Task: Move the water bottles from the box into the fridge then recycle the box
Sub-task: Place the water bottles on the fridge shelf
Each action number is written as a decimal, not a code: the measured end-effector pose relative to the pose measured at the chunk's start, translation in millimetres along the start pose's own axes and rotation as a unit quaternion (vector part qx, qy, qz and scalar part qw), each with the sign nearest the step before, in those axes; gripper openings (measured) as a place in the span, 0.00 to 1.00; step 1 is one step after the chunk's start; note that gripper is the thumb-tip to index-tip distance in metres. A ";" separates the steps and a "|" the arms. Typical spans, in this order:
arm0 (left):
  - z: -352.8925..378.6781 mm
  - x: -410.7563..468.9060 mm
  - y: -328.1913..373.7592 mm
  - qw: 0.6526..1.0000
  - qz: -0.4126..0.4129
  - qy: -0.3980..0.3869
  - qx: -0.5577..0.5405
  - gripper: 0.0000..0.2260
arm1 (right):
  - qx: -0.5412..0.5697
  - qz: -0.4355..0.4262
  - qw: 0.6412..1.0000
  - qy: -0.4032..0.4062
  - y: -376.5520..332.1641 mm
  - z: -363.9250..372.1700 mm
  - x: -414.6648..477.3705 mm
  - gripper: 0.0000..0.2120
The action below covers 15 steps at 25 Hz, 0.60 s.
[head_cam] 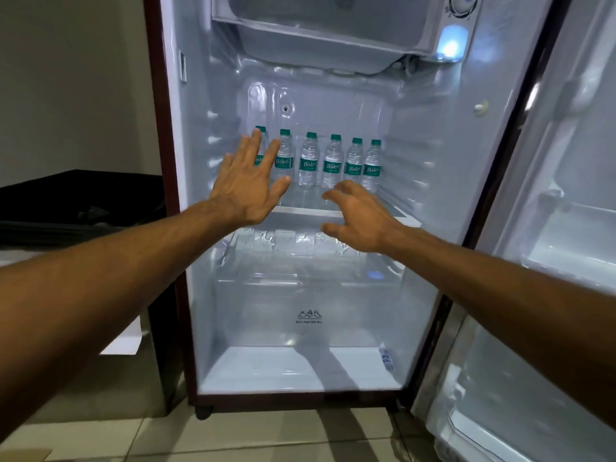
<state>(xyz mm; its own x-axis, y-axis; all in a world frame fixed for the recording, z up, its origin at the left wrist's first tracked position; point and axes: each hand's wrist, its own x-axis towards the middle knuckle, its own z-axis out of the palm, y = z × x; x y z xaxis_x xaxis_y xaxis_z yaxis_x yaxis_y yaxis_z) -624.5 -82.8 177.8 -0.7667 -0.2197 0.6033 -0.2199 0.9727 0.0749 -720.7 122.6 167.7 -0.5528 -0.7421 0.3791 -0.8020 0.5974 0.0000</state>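
Six water bottles (309, 161) stand in a row far back on the fridge shelf (300, 211). My left hand (246, 188) is spread, my right hand (363, 221) loosely curled, both empty; I'd draw them out level, clear of the row.

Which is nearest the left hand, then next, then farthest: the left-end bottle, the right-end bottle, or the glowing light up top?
1. The clear plastic green-capped water bottle at the row's left end, just behind the left hand.
2. The matching bottle at the row's right end.
3. The glowing bluish fridge light, top right.
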 end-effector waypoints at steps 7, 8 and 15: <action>26.5 13.4 -13.6 0.999 -0.029 0.027 -0.007 0.33 | 0.013 -0.018 0.998 0.054 10.9 10.5 56.0 0.24; 28.7 15.7 -17.1 0.999 -0.033 0.026 -0.002 0.33 | 0.022 -0.019 0.997 0.066 13.6 12.2 68.8 0.23; 34.4 39.0 -32.2 0.999 -0.044 0.013 0.026 0.33 | 0.095 -0.038 0.990 0.101 17.9 31.3 158.7 0.21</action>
<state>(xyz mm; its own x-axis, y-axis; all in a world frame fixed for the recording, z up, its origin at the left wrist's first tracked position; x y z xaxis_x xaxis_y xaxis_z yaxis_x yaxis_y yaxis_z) -668.1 -125.3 171.6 -0.7270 -0.3006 0.6174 -0.3171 0.9445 0.0865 -829.9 6.0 198.9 -0.4480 -0.6958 0.5614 -0.8783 0.4597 -0.1313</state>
